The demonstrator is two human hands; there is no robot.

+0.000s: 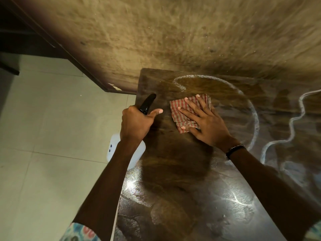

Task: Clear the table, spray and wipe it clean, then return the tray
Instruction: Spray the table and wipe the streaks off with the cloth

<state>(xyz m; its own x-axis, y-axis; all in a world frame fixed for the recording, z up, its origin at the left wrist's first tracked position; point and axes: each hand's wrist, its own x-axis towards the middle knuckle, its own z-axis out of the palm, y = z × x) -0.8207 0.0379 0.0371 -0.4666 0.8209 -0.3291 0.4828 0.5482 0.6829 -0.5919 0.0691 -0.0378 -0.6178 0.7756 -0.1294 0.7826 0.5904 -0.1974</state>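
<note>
The dark wooden tabletop (182, 171) stands against a scuffed brown wall (173, 32), its left edge bordering a pale tiled floor (43, 119). Wet white streaks (250, 105) curve across the wood in a large arc and a wavy line farther right.

The right hand (206, 120) lies flat, fingers spread, palm pressing a folded red-and-white checked cloth (184, 108) onto the tabletop near its far left corner; this grip is released, not curled around anything. A dark beaded bracelet (235, 150) circles that wrist.

The left hand (136, 120) is clenched around the black trigger head of a spray bottle (146, 103), thumb stretched toward the cloth. The nozzle points away toward the wall. The bottle's translucent white body (114, 146) hangs below the wrist, just beside the tabletop's left edge and over the floor. A patterned sleeve (78, 232) shows at the lower left.
</note>
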